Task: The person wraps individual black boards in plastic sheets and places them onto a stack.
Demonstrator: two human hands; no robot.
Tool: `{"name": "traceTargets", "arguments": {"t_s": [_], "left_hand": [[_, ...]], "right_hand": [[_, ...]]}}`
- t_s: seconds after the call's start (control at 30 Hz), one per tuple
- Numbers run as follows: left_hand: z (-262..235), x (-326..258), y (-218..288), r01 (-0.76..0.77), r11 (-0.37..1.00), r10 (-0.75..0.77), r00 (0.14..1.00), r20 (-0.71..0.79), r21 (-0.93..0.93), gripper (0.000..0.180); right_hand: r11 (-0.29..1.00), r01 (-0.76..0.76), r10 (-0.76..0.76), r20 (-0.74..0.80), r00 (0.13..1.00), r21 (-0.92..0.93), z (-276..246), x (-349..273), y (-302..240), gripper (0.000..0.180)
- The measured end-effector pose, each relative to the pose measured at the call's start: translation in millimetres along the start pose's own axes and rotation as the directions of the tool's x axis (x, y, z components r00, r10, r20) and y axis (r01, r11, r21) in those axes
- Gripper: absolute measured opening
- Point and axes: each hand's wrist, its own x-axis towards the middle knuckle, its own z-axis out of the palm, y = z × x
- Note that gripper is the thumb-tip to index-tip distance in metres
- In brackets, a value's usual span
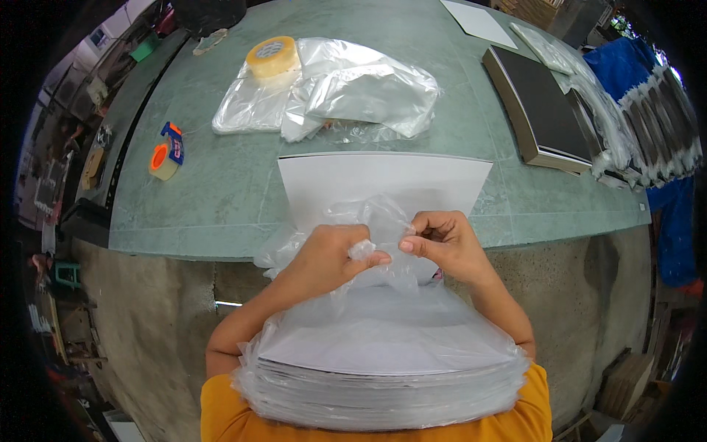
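My left hand (331, 254) is closed on a bunched piece of a thin clear plastic bag (379, 217). Fingertips and thumb of my right hand (445, 243) pinch the same bag a little to the right. Behind the bag, a white sheet (387, 175) lies at the table's near edge, its lower part hidden by the plastic and my hands. Between my forearms, close to my body, is a thick stack of white sheets in clear plastic (383, 342).
On the green table (236, 199) a tape roll (271, 59) rests on folded clear bags (368, 96). A tape dispenser (168, 153) stands left. At right are a black-topped stack (541, 107) and plastic-wrapped dark items (655, 125). A white sheet (479, 22) lies far back.
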Motion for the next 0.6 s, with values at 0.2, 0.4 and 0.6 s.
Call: {"name": "traceTargets", "arguments": {"t_s": [0.2, 0.4, 0.6], "left_hand": [[-59, -10, -31, -0.164, 0.986, 0.139, 0.817, -0.559, 0.006, 0.016], [-50, -12, 42, 0.004, 0.785, -0.163, 0.966, -0.201, -0.619, 0.006], [-20, 2, 46, 0.114, 0.92, -0.049, 0.983, 0.177, -0.375, 0.019]], "right_hand": [[0.997, -0.075, 0.076, -0.039, 0.996, 0.032, 3, -4, -14, 0.021], [0.93, -0.173, 0.156, 0.078, 0.985, 0.324, 1, -5, -12, 0.021], [0.901, -0.126, 0.067, 0.154, 0.986, 0.415, 23, 4, -8, 0.026]]}}
